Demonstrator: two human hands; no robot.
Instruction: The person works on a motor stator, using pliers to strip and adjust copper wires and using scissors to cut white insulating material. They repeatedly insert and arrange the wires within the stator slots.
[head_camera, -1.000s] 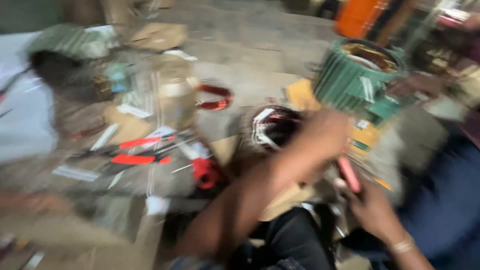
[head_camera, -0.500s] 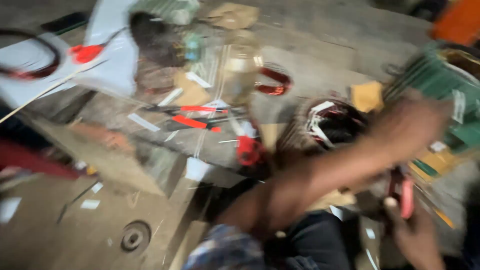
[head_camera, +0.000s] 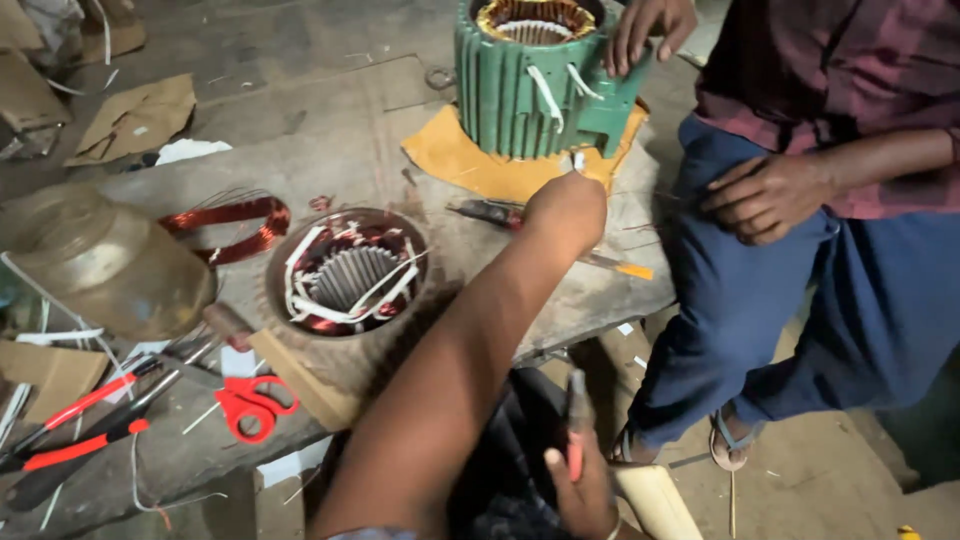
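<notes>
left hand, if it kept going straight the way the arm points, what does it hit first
Most likely the green motor housing on the orange sheet. The left hand points up the bench toward it, holding a small whitish piece; the gap between them is hard to judge.

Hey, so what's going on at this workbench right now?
The person's left hand reaches across the bench toward a green motor housing, pinching something small and white. Their right hand holds a red-handled tool low down. A second person's hand rests on the housing. A wound stator and red scissors lie nearby.
</notes>
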